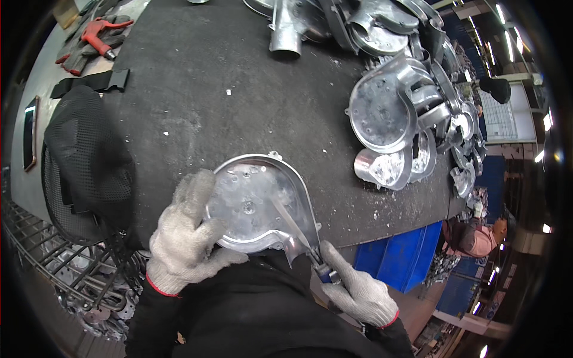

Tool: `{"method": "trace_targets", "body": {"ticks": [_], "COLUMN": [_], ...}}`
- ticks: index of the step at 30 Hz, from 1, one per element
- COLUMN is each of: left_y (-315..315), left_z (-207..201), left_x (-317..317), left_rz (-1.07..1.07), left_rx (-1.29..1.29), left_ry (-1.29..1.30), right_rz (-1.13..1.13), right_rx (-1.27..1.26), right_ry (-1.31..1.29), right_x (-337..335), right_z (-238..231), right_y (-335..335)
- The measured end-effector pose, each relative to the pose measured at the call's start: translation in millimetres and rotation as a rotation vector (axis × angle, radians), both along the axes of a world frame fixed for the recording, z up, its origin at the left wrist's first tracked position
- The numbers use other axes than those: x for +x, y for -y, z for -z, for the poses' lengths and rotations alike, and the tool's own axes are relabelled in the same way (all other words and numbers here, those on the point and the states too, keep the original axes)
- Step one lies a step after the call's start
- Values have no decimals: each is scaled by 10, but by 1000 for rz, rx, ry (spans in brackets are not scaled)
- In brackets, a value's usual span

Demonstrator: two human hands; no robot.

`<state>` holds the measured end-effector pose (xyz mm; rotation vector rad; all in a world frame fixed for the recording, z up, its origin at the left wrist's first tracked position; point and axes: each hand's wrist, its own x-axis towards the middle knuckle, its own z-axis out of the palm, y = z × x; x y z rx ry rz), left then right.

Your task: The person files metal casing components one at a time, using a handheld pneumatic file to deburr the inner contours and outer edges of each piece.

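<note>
Head view: loosely holding a metal housing (248, 191) in part-spread left hand (186, 235), clasping a bladed tool (290, 224) in right hand (361, 292). Seemingly working midway, facing perhaps unfinished castings (382, 110) beyond right hand.

Two hands (186, 238) (361, 292), one held casing (248, 191), one bladed tool (293, 225), one phone (30, 132), many heaped casings (382, 107).

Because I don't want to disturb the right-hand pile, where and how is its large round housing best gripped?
Probably grip the round housing by its left rim, coming from the left: that edge borders tabletop, while other parts crowd its right.
</note>
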<state>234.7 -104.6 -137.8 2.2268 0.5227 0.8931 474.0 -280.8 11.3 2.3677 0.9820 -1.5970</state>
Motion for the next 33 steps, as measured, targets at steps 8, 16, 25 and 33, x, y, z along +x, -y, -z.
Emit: {"method": "trace_targets", "body": {"ticks": [8,16,25,33], "left_y": [34,24,41,-9], "left_z": [-39,-7,7,-30], "left_x": [15,12,-9,19], "left_rz": [-40,-31,-15,-8], "left_rx": [21,17,11,-4], "left_ry": [-13,-2,-3,1], "right_rz": [-66,-56,42,93], "right_rx": [-56,-138,7,40], "right_ry": [-74,-78,-42,-55], "right_x": [98,63,137,143], "right_z": [25,57,45,75], "right_y": [-77,-147,-228,-364]}}
